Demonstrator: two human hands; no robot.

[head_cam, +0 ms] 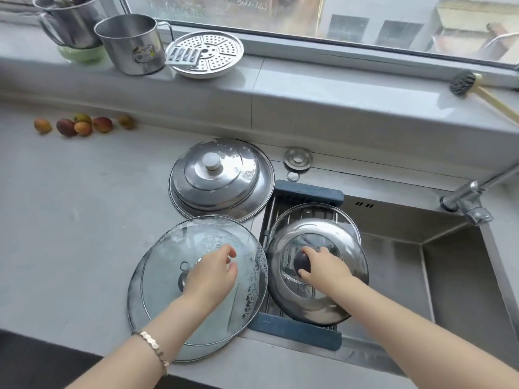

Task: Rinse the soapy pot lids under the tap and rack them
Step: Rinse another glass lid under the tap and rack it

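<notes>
A large soapy glass lid (157,276) lies on the counter left of the sink, with suds along its right edge. My left hand (210,276) hovers over its middle with loosely bent fingers, partly hiding the knob. A steel-rimmed lid (309,301) rests on the blue-edged drain rack (295,332) across the sink, and my right hand (325,268) grips its dark knob. Under it lies another glass lid (314,209). Behind the large lid, a foamy steel lid (224,178) sits on a wider steel one.
The tap (471,203) reaches in from the right over the steel sink (463,276). On the window ledge stand two steel mugs (132,43), a steamer plate (205,54) and a brush (466,84). Several small fruits (81,126) lie on the counter at far left.
</notes>
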